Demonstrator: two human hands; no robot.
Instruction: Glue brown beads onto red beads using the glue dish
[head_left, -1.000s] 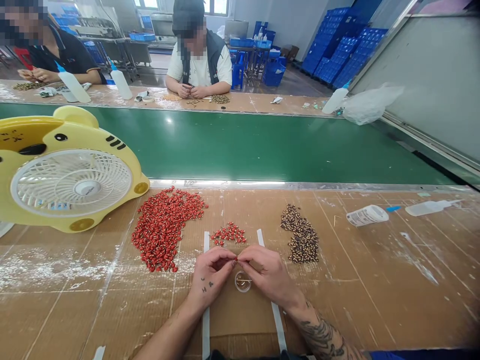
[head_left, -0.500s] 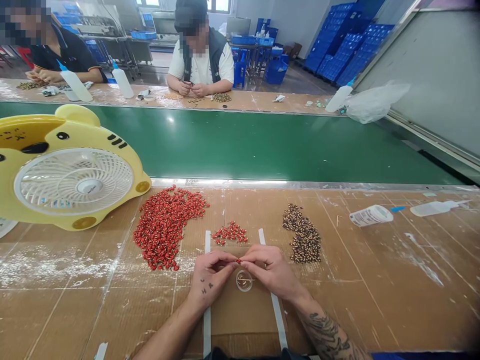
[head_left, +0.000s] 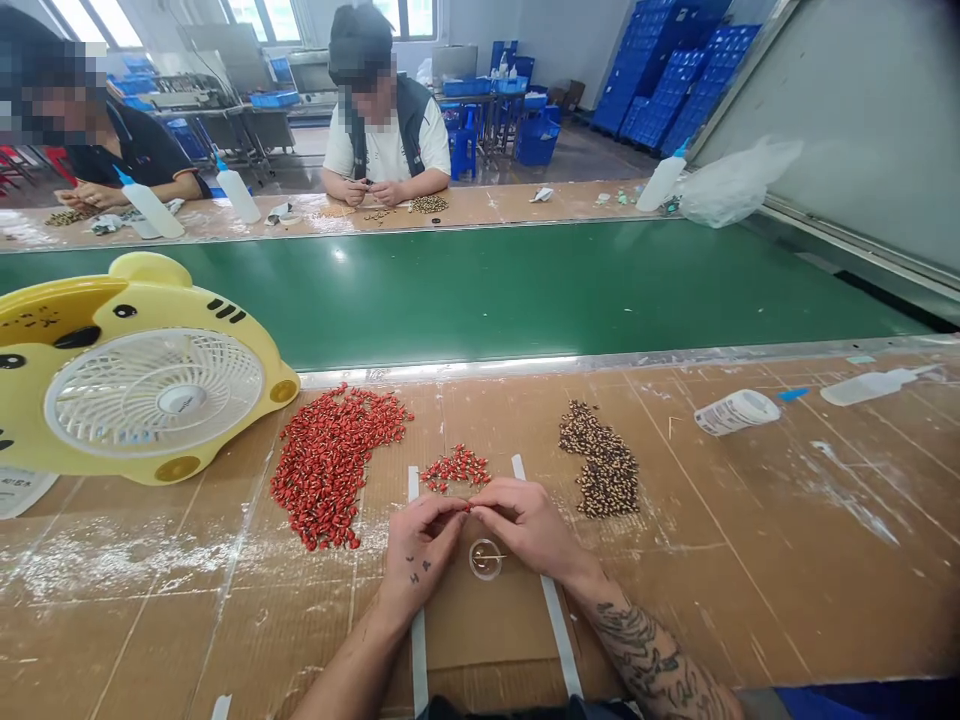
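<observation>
My fingers (head_left: 499, 505) are pinching a tiny red bead (head_left: 469, 507) tightly, with a clear cup (head_left: 486, 559) at six o'clock; a small red batch (head_left: 456, 468) is sitting at twelve, while the big red heap (head_left: 330, 465) is remaining at ten.

You'll note red beads (head_left: 330, 465) streaked with pale stripes, and dark brown beads (head_left: 600, 462) flecked cream. Yellow cartoon-faced fan (head_left: 150, 295), white grille (head_left: 154, 400). Green conveyor belt (head_left: 480, 290). Blue crates (head_left: 660, 90) far back. Grey-black tattoo (head_left: 645, 640) patterning your right forearm.
</observation>
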